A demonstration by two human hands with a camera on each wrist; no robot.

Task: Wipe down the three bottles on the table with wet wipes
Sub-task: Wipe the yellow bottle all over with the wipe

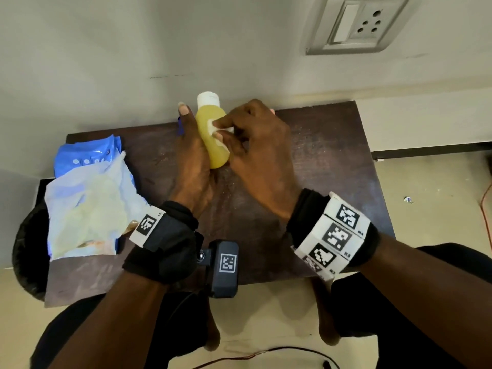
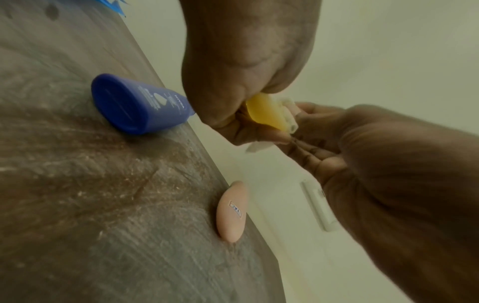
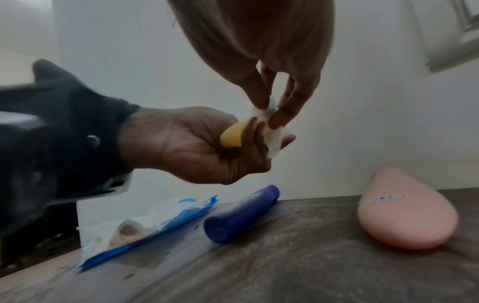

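A yellow bottle (image 1: 213, 134) with a white cap is lifted above the dark table (image 1: 332, 161). My left hand (image 1: 193, 155) grips its lower body from the left. My right hand (image 1: 255, 145) pinches a small white wet wipe (image 1: 214, 127) against the bottle's side, which also shows as the wipe (image 3: 272, 141) in the right wrist view. A blue bottle (image 2: 140, 104) lies on its side on the table near the wall. A pink bottle (image 2: 231, 211) lies flat further along the same edge. Both are hidden under my hands in the head view.
A blue wet-wipe pack (image 1: 87, 155) lies at the table's left with a crumpled used sheet (image 1: 93, 209) draped over it. A dark round bin (image 1: 26, 249) stands beside the table's left edge. A wall socket (image 1: 359, 25) is above right.
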